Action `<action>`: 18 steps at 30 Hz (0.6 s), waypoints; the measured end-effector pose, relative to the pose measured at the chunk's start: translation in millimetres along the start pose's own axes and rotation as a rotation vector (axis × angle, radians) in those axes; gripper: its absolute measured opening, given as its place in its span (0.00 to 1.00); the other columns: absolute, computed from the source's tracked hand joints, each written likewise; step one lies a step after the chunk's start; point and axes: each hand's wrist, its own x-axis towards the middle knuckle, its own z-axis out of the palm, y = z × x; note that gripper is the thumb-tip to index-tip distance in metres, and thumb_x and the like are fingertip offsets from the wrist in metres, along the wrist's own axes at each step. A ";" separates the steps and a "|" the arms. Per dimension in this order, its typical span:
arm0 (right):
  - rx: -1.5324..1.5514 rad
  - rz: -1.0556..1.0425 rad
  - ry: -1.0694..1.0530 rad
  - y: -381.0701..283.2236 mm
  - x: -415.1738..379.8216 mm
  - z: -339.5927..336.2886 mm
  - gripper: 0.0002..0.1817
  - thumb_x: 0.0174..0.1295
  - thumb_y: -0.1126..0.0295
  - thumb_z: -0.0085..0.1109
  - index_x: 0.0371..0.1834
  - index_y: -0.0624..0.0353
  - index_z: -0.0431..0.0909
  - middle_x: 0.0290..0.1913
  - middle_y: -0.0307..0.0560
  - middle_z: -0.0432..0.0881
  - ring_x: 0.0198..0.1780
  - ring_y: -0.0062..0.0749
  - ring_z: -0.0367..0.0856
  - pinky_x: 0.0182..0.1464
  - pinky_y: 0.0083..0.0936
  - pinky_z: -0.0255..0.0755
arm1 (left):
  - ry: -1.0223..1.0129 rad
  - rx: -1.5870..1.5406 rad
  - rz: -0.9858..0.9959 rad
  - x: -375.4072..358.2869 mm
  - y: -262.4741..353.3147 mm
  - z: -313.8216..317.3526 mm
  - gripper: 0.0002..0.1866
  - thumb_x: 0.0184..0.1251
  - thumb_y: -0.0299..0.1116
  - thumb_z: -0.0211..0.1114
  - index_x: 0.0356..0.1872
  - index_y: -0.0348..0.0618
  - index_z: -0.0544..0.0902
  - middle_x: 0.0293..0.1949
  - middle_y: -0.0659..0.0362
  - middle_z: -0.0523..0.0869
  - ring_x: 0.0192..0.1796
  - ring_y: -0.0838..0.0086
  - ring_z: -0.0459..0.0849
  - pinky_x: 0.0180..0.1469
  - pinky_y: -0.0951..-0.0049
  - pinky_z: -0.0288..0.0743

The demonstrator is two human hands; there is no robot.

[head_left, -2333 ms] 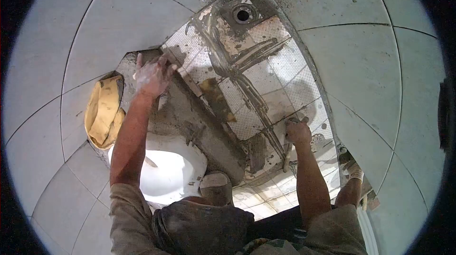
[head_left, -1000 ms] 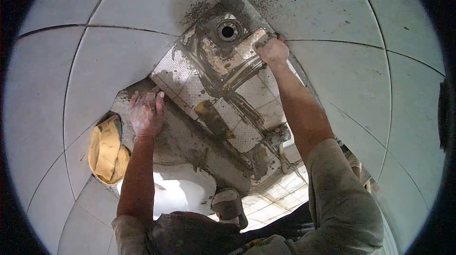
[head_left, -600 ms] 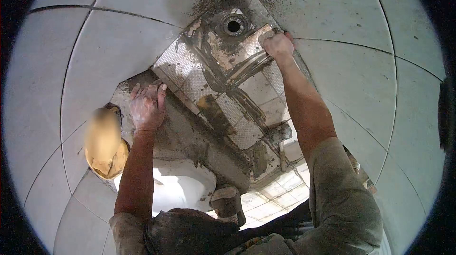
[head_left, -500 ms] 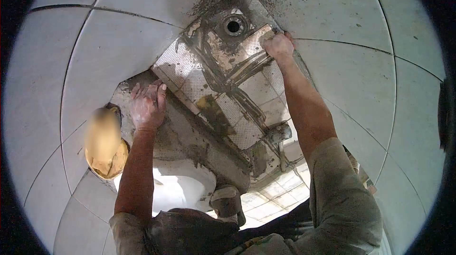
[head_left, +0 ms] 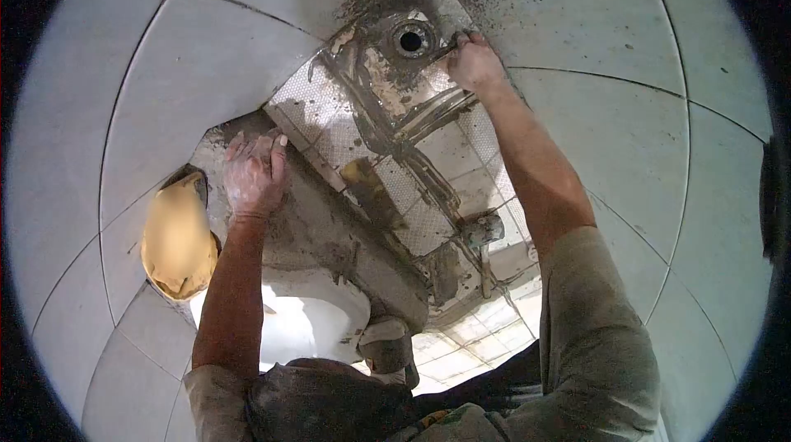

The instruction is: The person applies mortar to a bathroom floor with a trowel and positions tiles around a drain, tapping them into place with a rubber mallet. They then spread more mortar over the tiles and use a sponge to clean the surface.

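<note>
My right hand is closed with its fingertips down on the mortar-smeared floor, just right of the round drain hole. Whatever it may grip is hidden under the fingers. Dusted with white, my left hand lies on the grey cement ledge, fingers loosely apart and holding nothing. Between the hands is a patch of small mosaic tile, crossed by dark streaks of wet mortar.
A yellow bag, partly blurred, sits left of my left forearm. A yellow-and-brown block and a grey, mortar-covered tool lie on the floor. Large pale wall tiles surround the corner. A white toilet-like fixture is near my body.
My right hand has shifted slightly left and up, nearer the drain hole. My left hand stays on the ledge. The view has tilted a little.
</note>
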 end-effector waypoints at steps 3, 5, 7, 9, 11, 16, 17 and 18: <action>-0.049 -0.022 -0.119 -6.8 -0.4 -14.6 0.29 0.54 0.61 0.58 0.59 0.63 0.73 0.58 0.63 0.77 0.62 0.51 0.75 0.63 0.38 0.70 | -0.051 -0.005 -0.011 3.5 3.1 -6.5 0.14 0.71 0.38 0.52 0.42 0.43 0.84 0.41 0.52 0.87 0.44 0.58 0.84 0.63 0.56 0.67; -0.065 -0.039 -0.112 -6.6 2.3 -23.7 0.27 0.54 0.61 0.58 0.56 0.64 0.76 0.57 0.63 0.78 0.60 0.50 0.77 0.62 0.38 0.71 | -0.098 0.018 -0.036 5.4 7.8 -8.5 0.13 0.70 0.35 0.52 0.44 0.43 0.83 0.44 0.53 0.85 0.45 0.57 0.84 0.63 0.55 0.67; -0.161 -0.025 -0.335 -3.7 16.4 -25.4 0.25 0.55 0.57 0.57 0.51 0.63 0.80 0.59 0.63 0.77 0.60 0.51 0.77 0.62 0.37 0.71 | -0.125 -0.013 -0.104 6.7 8.4 -9.9 0.13 0.71 0.37 0.52 0.43 0.44 0.83 0.43 0.53 0.86 0.46 0.59 0.83 0.64 0.55 0.66; -0.164 -0.081 -0.258 -3.6 11.2 -23.7 0.24 0.55 0.56 0.55 0.50 0.62 0.81 0.58 0.61 0.78 0.62 0.50 0.75 0.64 0.40 0.68 | -0.073 -0.001 -0.077 5.3 5.6 -5.4 0.14 0.71 0.39 0.52 0.41 0.43 0.84 0.41 0.53 0.87 0.44 0.59 0.84 0.64 0.57 0.67; -0.170 -0.140 -0.182 -8.5 3.4 -25.6 0.24 0.56 0.55 0.54 0.48 0.62 0.82 0.57 0.60 0.79 0.64 0.49 0.73 0.67 0.42 0.66 | -0.020 0.010 -0.055 2.3 2.5 -1.5 0.16 0.71 0.42 0.52 0.38 0.42 0.85 0.38 0.53 0.88 0.43 0.60 0.85 0.64 0.58 0.67; -0.343 -0.305 -0.057 -1.6 -5.8 -17.6 0.22 0.60 0.57 0.48 0.49 0.61 0.82 0.58 0.56 0.79 0.63 0.47 0.74 0.69 0.57 0.56 | -0.059 0.007 -0.049 4.3 7.8 -9.8 0.16 0.71 0.41 0.52 0.38 0.42 0.85 0.38 0.53 0.88 0.44 0.62 0.86 0.64 0.58 0.66; -0.344 -0.308 -0.053 2.9 -4.4 -15.1 0.22 0.60 0.57 0.48 0.49 0.61 0.82 0.58 0.56 0.79 0.63 0.47 0.74 0.69 0.57 0.56 | -0.055 0.009 -0.051 4.0 8.6 -9.7 0.16 0.71 0.41 0.52 0.38 0.42 0.85 0.38 0.53 0.88 0.44 0.62 0.86 0.64 0.58 0.66; -0.297 -0.275 -0.100 3.2 -6.6 -17.1 0.22 0.60 0.57 0.48 0.50 0.60 0.80 0.60 0.56 0.77 0.64 0.46 0.73 0.69 0.54 0.57 | -0.036 0.015 -0.049 3.5 9.3 -9.5 0.16 0.71 0.41 0.53 0.37 0.42 0.85 0.38 0.53 0.88 0.43 0.62 0.86 0.64 0.58 0.66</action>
